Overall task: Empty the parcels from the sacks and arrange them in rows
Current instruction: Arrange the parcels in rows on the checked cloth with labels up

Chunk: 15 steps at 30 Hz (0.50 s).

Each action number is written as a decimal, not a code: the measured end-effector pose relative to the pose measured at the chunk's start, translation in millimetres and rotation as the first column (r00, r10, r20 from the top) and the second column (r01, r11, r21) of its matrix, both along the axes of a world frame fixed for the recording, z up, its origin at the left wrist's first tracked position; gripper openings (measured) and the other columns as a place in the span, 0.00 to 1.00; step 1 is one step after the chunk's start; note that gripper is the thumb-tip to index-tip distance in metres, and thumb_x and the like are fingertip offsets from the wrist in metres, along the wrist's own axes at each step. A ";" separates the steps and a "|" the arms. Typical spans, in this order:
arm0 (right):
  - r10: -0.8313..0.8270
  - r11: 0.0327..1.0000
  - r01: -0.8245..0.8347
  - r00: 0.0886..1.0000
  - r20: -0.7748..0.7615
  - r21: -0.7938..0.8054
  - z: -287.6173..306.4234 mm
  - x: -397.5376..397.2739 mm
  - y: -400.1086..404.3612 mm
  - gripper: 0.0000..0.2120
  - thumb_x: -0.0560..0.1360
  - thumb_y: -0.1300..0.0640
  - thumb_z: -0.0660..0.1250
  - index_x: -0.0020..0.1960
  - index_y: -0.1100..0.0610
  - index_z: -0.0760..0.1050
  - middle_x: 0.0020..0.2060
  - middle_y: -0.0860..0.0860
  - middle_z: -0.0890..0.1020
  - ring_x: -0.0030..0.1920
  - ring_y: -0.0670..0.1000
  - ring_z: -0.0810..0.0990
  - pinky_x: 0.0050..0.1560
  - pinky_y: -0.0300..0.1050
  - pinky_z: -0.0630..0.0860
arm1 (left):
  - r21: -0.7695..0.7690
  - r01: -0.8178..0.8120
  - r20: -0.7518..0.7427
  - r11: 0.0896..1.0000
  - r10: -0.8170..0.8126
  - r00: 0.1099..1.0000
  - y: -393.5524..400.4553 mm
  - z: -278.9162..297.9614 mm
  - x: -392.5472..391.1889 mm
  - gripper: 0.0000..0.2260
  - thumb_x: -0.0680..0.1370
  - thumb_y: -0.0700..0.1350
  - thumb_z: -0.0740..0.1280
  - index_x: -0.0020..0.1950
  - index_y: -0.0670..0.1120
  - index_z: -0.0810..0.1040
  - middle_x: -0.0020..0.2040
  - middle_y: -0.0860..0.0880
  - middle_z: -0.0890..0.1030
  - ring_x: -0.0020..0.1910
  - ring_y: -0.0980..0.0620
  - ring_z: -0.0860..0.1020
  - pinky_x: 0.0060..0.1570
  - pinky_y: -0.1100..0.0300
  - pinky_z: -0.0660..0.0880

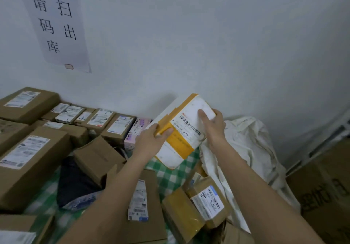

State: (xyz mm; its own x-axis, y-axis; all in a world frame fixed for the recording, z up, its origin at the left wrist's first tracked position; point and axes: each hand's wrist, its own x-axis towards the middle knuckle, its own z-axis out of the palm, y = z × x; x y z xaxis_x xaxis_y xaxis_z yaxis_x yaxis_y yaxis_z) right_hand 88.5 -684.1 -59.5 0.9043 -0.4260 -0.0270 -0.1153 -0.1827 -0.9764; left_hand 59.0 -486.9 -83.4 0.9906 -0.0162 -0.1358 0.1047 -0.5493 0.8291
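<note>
White box (186,130), taped yellow, held tilted above the checked surface (170,177) beside the sack (246,149); left hand (151,139) and right hand (214,124) grip opposite edges; apparently stiff, light.

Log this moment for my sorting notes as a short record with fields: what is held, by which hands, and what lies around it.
held: white box with yellow tape, tilted, above the checked cloth
left hand: grip on the box's left edge
right hand: grip on its right end
sack: white, crumpled, right of the box
row: brown boxes along the wall
loose: dark bag, brown parcels in front
</note>
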 end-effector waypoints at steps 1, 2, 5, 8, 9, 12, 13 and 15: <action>0.001 1.000 -0.001 1.000 0.012 0.003 -4.9 2.9 -4.7 0.27 0.73 0.43 0.69 0.68 0.48 0.65 0.64 0.51 0.66 0.56 0.50 0.70 0.43 0.39 0.72 | -0.011 0.013 -0.022 1.000 -0.013 1.000 -5.0 -3.3 3.6 0.39 0.71 0.72 0.59 0.76 0.50 0.62 0.72 0.47 0.69 0.69 0.44 0.68 0.67 0.46 0.66; 0.007 1.000 -0.008 1.000 0.027 0.016 -9.4 5.0 -6.8 0.27 0.71 0.42 0.70 0.66 0.47 0.66 0.64 0.51 0.69 0.57 0.51 0.72 0.49 0.45 0.76 | -0.018 0.018 -0.042 1.000 -0.018 0.999 -7.7 -4.9 5.2 0.42 0.69 0.74 0.58 0.76 0.51 0.61 0.72 0.47 0.69 0.69 0.44 0.68 0.67 0.44 0.66; 0.019 1.000 -0.020 0.999 0.031 0.011 -22.1 11.4 -14.4 0.28 0.68 0.42 0.71 0.63 0.46 0.65 0.59 0.50 0.75 0.58 0.53 0.76 0.58 0.57 0.77 | -0.014 0.052 -0.083 0.999 -0.053 0.995 -16.7 -15.9 13.9 0.43 0.67 0.76 0.57 0.75 0.53 0.62 0.71 0.48 0.70 0.69 0.44 0.69 0.67 0.42 0.66; 0.024 0.999 -0.024 1.000 0.006 -0.031 -31.9 19.7 -24.6 0.33 0.70 0.44 0.71 0.70 0.48 0.62 0.60 0.49 0.74 0.60 0.52 0.75 0.60 0.56 0.75 | -0.039 0.080 -0.129 0.996 -0.084 0.988 -26.0 -28.8 21.6 0.46 0.63 0.80 0.55 0.73 0.54 0.65 0.70 0.49 0.72 0.68 0.45 0.71 0.66 0.42 0.67; 0.027 0.999 -0.027 1.000 -0.004 -0.024 -34.4 21.5 -27.2 0.33 0.72 0.46 0.71 0.72 0.48 0.61 0.61 0.48 0.72 0.61 0.53 0.74 0.61 0.55 0.75 | -0.039 0.086 -0.137 0.996 -0.090 0.986 -28.4 -32.3 22.6 0.45 0.64 0.79 0.56 0.74 0.54 0.65 0.70 0.49 0.72 0.68 0.45 0.70 0.67 0.43 0.67; 0.025 0.999 -0.027 0.999 -0.032 -0.044 -44.0 32.6 -33.0 0.36 0.73 0.47 0.71 0.75 0.46 0.58 0.64 0.48 0.70 0.64 0.53 0.72 0.64 0.56 0.73 | -0.027 0.108 -0.148 0.994 -0.111 0.983 -36.7 -44.1 30.5 0.39 0.70 0.74 0.57 0.73 0.52 0.65 0.69 0.49 0.73 0.68 0.46 0.71 0.66 0.45 0.67; 0.022 0.998 -0.025 0.999 -0.043 -0.066 -46.9 36.7 -33.9 0.37 0.72 0.46 0.71 0.75 0.46 0.56 0.66 0.49 0.69 0.66 0.54 0.71 0.66 0.57 0.71 | -0.037 0.114 -0.158 0.993 -0.118 0.980 -39.9 -49.0 33.9 0.35 0.73 0.71 0.57 0.73 0.51 0.66 0.69 0.49 0.73 0.67 0.46 0.71 0.65 0.47 0.68; 0.024 0.995 -0.030 0.998 -0.060 -0.096 -53.0 43.1 -35.2 0.39 0.73 0.46 0.70 0.77 0.46 0.53 0.72 0.49 0.65 0.71 0.54 0.66 0.70 0.58 0.66 | -0.067 0.134 -0.172 0.989 -0.144 0.975 -45.6 -56.0 36.5 0.30 0.76 0.67 0.58 0.71 0.49 0.68 0.68 0.49 0.73 0.65 0.47 0.72 0.63 0.50 0.67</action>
State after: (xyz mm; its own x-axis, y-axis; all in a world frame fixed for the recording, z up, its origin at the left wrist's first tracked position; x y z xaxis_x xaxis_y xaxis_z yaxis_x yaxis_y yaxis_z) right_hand 131.6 -719.3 -112.5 0.9135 -0.4047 -0.0406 -0.1658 -0.2796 -0.9457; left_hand 95.4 -532.5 -139.4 0.9389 -0.1642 -0.3025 0.1772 -0.5228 0.8338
